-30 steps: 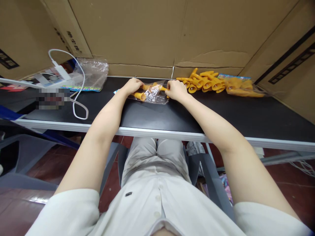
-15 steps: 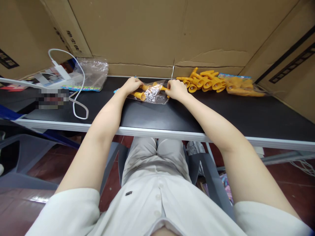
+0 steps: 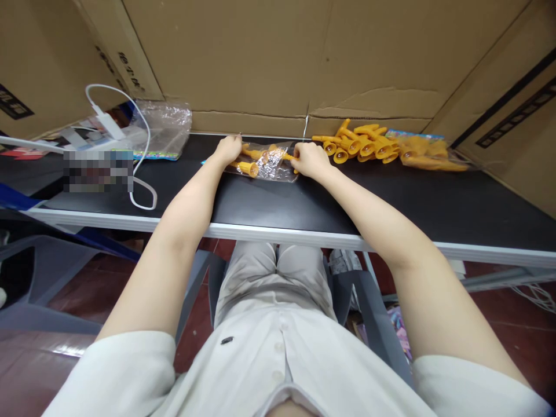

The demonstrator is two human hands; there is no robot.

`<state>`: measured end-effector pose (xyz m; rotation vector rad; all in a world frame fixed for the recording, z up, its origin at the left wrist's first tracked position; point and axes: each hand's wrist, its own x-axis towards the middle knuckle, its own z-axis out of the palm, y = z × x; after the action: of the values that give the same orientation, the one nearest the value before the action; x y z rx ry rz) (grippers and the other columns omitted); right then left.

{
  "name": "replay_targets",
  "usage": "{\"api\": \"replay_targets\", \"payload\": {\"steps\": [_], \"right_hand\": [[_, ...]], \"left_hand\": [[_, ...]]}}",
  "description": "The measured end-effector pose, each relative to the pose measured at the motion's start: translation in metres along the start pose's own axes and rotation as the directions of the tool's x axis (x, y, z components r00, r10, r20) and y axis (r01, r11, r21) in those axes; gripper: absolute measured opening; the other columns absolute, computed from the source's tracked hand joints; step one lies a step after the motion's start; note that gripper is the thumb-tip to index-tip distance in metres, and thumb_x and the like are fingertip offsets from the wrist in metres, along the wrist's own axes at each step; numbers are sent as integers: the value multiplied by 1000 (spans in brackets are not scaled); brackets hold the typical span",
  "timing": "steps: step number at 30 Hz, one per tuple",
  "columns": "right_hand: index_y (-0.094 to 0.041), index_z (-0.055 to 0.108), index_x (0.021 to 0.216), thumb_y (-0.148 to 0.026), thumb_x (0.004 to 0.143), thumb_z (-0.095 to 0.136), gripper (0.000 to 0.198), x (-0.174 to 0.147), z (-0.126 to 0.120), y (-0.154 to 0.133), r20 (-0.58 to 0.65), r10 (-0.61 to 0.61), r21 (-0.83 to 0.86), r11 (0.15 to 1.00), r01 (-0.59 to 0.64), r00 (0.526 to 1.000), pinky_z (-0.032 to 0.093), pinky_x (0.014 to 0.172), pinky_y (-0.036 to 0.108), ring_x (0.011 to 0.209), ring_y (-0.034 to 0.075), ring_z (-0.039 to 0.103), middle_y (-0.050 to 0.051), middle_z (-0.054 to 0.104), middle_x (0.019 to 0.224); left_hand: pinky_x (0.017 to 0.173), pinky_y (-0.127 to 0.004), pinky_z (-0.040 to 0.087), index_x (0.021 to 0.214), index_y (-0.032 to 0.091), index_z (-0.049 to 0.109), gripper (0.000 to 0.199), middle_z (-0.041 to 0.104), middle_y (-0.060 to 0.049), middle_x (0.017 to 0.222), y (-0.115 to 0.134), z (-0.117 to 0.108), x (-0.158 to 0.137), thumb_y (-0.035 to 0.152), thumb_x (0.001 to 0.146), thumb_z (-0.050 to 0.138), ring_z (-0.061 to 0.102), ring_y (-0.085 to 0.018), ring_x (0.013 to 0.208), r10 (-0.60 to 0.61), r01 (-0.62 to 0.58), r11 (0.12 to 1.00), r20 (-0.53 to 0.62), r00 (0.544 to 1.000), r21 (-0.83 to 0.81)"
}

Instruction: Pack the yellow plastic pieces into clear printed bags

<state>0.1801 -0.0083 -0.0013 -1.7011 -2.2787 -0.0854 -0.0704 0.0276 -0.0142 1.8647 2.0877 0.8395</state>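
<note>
A clear plastic bag (image 3: 278, 171) lies on the black tabletop between my hands, with yellow trumpet-shaped plastic pieces (image 3: 248, 168) inside it. My left hand (image 3: 228, 152) is closed over the bag's left end, where a bit of blue printed card shows. At the bag's right end, my right hand (image 3: 311, 159) has its fingers pinched around a yellow trumpet-shaped piece that reaches into the bag. Its fingertips hide the end of that piece. Just right of this hand lies a pile of loose yellow trumpet-shaped pieces (image 3: 365, 145), funnel ends towards me.
A filled bag of yellow pieces (image 3: 428, 153) lies right of the pile. On the left are a flat clear bag (image 3: 167, 130), a white cable (image 3: 147, 130) and papers. Cardboard (image 3: 260, 63) walls the back; a metal edge (image 3: 282, 233) runs along the front.
My left hand has shifted slightly left along the bag, uncovering more of the yellow pieces inside. My right hand stays almost in place.
</note>
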Motion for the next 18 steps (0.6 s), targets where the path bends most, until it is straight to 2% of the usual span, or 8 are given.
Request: {"api": "replay_targets", "payload": {"steps": [3,5,8,11,14,18], "right_hand": [[-14,78,116,-18,97,63,25,2,4,1,-7,-21,16,1000,21,1000,57,99,51,113,39,71,19,76,121],[-13,77,114,-19,98,62,23,5,8,4,-21,-51,54,997,52,998,56,101,52,114,39,71,20,75,120],[-12,73,113,-20,99,60,21,13,18,8,-46,-126,137,982,132,991,55,106,52,117,37,69,21,73,121],[-10,68,120,-18,98,62,24,21,30,13,-70,-204,217,952,215,976,51,113,48,122,33,66,22,67,131],[-11,65,122,-15,95,62,27,29,43,15,-103,-209,279,932,230,972,52,113,46,120,30,66,22,63,137],[-13,68,113,-9,91,57,25,34,51,15,-157,-192,286,930,230,969,52,116,53,122,34,66,21,70,128]], "left_hand": [[132,-43,35,151,7,67,59,59,-20,164,0,1,1,33,112,31,51,-35,157,24,-24,998,7,1000,-60],[131,-42,36,149,6,68,59,61,-21,162,1,2,2,33,112,31,53,-34,156,44,-43,997,18,999,-60],[130,-42,38,146,1,68,61,62,-25,159,3,5,2,34,112,29,54,-35,154,60,-59,998,36,998,-35],[131,-44,37,144,5,71,59,64,-22,158,1,9,7,35,112,31,55,-35,154,77,-75,995,22,997,-65],[131,-43,36,140,9,74,55,66,-19,156,-4,14,14,37,112,35,56,-34,154,68,-67,989,1,998,-131],[131,-44,36,137,10,75,53,68,-18,153,-10,18,21,38,112,38,57,-34,152,76,-78,978,-15,997,-194]]}}
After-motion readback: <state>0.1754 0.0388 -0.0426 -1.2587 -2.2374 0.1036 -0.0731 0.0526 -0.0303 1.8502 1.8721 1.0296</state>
